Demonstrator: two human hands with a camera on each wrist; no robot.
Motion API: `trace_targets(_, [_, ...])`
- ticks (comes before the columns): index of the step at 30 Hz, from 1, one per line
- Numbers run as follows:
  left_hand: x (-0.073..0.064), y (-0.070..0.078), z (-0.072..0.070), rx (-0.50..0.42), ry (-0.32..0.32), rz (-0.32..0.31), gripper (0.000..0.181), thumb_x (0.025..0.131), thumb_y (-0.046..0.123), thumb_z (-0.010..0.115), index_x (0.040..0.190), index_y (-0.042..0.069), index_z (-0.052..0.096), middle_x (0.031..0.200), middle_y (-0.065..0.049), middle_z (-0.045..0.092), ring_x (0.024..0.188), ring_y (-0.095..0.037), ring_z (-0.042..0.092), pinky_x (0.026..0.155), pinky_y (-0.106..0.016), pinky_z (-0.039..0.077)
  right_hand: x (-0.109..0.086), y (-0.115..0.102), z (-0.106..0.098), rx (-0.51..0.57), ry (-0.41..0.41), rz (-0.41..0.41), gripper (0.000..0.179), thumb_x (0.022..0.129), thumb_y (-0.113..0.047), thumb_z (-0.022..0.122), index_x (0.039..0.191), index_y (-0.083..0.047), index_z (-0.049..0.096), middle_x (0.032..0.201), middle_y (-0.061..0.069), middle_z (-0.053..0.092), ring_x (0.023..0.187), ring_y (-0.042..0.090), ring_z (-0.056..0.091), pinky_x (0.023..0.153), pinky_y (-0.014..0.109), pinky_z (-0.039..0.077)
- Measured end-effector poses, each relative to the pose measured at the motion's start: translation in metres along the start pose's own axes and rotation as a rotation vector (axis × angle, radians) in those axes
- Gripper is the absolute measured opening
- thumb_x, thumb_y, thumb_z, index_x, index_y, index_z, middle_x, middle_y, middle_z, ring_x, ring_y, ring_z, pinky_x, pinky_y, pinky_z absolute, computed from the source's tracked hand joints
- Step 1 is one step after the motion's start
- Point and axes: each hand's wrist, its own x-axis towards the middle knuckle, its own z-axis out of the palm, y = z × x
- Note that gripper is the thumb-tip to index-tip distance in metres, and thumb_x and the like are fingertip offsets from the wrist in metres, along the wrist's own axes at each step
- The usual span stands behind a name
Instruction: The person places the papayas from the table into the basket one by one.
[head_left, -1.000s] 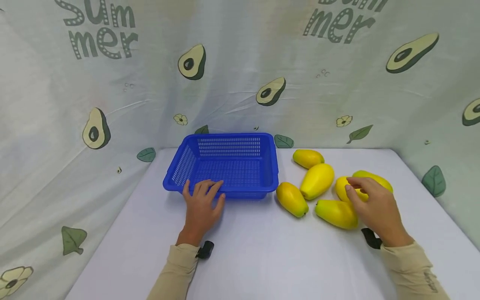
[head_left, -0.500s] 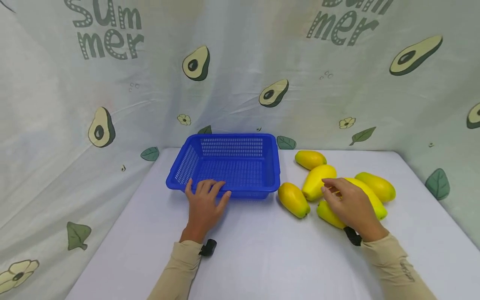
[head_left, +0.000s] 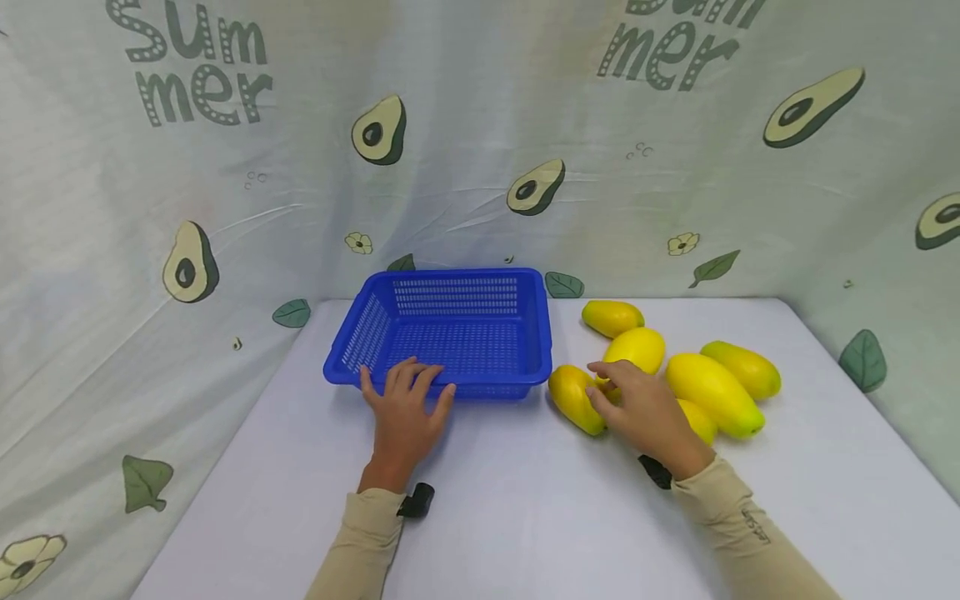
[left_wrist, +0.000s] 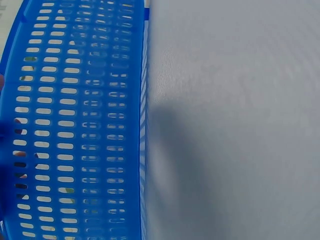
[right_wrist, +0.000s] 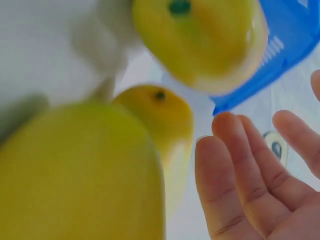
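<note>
My left hand (head_left: 405, 421) rests at the front rim of a blue plastic basket (head_left: 498, 380), fingertips over the edge and thumb spread aside. Through the slots of the basket wall (left_wrist: 75, 125), parts of the fingers show in the left wrist view. My right hand (head_left: 651, 417) hovers with loosely bent fingers over the yellow-green mangoes. Its fingertips overlap the front-left mango (head_left: 572, 398) in the head view; another mango (head_left: 699, 422) is partly hidden under the hand. In the right wrist view, the fingers (right_wrist: 215, 185) are extended and apart from a large, close mango (right_wrist: 85, 175).
More mangoes lie right of the basket: one at the back (head_left: 612, 317), one just behind my right hand (head_left: 639, 346), and two on the right, a large mango (head_left: 708, 390) and its neighbour (head_left: 744, 368). A printed cloth (head_left: 450, 125) hangs behind the white table (head_left: 510, 517).
My right hand has moved left across the mangoes, from the right-hand ones to the one beside the basket. My left hand stays at the basket rim.
</note>
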Motion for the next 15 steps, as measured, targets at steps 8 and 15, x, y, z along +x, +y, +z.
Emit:
trace_targets(8, [0.002, 0.002, -0.002, -0.006, -0.007, 0.013, 0.034, 0.094, 0.036, 0.063, 0.114, 0.009, 0.072, 0.113, -0.013, 0.067, 0.123, -0.036, 0.055, 0.107, -0.076, 0.002, -0.002, -0.011, 0.006, -0.002, -0.061, -0.041, 0.048, 0.092, -0.03, 0.072, 0.135, -0.013, 0.063, 0.129, 0.012, 0.06, 0.116, 0.032, 0.056, 0.095, 0.052, 0.05])
trace_targets(15, [-0.001, 0.002, -0.005, 0.012, -0.019, -0.005, 0.032, 0.092, 0.032, 0.064, 0.113, 0.01, 0.073, 0.114, -0.013, 0.066, 0.125, -0.035, 0.054, 0.107, -0.076, 0.001, -0.007, -0.017, 0.016, -0.041, -0.069, -0.073, 0.054, 0.089, -0.026, 0.074, 0.14, -0.013, 0.059, 0.132, 0.02, 0.055, 0.114, 0.038, 0.055, 0.094, 0.052, 0.05])
